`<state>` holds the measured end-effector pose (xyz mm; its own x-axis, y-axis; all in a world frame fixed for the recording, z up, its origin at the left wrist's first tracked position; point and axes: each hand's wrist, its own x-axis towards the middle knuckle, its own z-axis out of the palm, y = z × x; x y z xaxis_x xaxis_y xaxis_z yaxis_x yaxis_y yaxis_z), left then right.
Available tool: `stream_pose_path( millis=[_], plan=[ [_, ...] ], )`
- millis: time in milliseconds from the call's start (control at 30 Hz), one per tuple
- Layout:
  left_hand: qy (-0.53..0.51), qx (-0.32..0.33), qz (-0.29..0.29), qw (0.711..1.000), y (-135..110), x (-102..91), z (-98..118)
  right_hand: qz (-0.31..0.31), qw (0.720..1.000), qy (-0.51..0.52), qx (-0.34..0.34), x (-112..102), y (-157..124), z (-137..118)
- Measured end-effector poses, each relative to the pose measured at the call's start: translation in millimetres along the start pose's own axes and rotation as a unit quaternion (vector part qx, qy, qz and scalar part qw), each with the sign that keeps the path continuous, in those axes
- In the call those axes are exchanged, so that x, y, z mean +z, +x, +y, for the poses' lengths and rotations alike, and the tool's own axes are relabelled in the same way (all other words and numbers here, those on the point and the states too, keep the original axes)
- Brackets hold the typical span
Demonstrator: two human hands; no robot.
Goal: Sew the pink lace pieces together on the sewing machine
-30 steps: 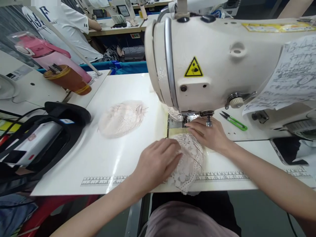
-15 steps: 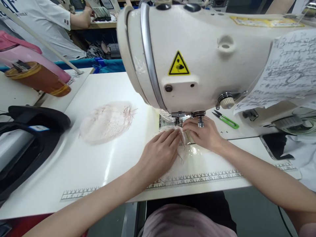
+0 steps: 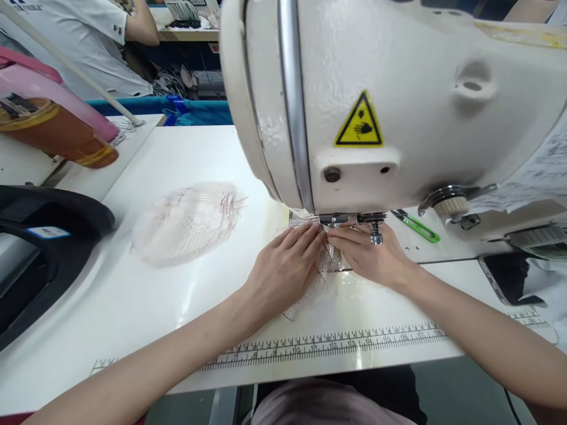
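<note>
My left hand (image 3: 287, 267) lies over a piece of pale pink lace fabric (image 3: 305, 300), its fingers together and bent onto the cloth just in front of the presser foot. Close beside it, my right hand (image 3: 374, 251) pinches the edge of the same lace, partly hidden behind the thread tension knob (image 3: 376, 231). Loose threads hang from the lace between the hands. The head of the white sewing machine (image 3: 376, 77) covers the needle area from above. To the left, another gathered lace piece (image 3: 186, 227) rests flat on the table.
A black iron (image 3: 66, 218) stands at the left, below a brown holder (image 3: 57, 133) and a pink bottle (image 3: 66, 94). Green thread snips (image 3: 419, 227) and a phone (image 3: 507, 277) lie at right. A ruler strip (image 3: 292, 349) runs along the front edge. Another person (image 3: 88, 41) sits beyond.
The camera has moved closer, so the machine head looks larger and further right. Both hands stay on the lace at the presser foot, and the lace below my left hand has shifted slightly.
</note>
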<state>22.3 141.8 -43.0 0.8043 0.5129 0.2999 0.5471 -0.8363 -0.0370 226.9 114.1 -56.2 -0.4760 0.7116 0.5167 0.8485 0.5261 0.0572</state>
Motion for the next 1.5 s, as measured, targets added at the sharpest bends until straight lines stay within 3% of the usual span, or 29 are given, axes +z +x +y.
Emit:
stream_pose_path(
  millis=[500,1100,1267,1367,1433,1500],
  plan=[
    [-0.024,0.012,-0.012,1.0,0.5,6.3,-14.0,-0.026,0.997,-0.067,-0.011,-3.7,1.4,-4.3],
    [0.01,0.011,-0.015,1.0,0.8,1.9,-10.7,0.041,0.997,-0.061,-0.023,4.2,1.0,-3.5],
    [0.036,0.062,0.028,0.997,-5.8,-27.6,-11.9,0.045,0.998,-0.047,-0.023,-0.2,1.8,-4.9],
    [0.011,0.165,0.039,0.986,-24.6,-44.0,-16.4,0.044,0.998,-0.022,-0.025,-1.4,2.1,-5.4],
    [0.015,0.231,0.031,0.972,-41.9,-47.1,-17.6,0.049,0.998,0.01,-0.034,-0.8,2.4,-4.8],
    [0.032,0.249,0.024,0.968,-58.1,-44.6,-15.5,0.049,0.997,0.045,-0.049,0.5,2.4,-3.8]
  ],
)
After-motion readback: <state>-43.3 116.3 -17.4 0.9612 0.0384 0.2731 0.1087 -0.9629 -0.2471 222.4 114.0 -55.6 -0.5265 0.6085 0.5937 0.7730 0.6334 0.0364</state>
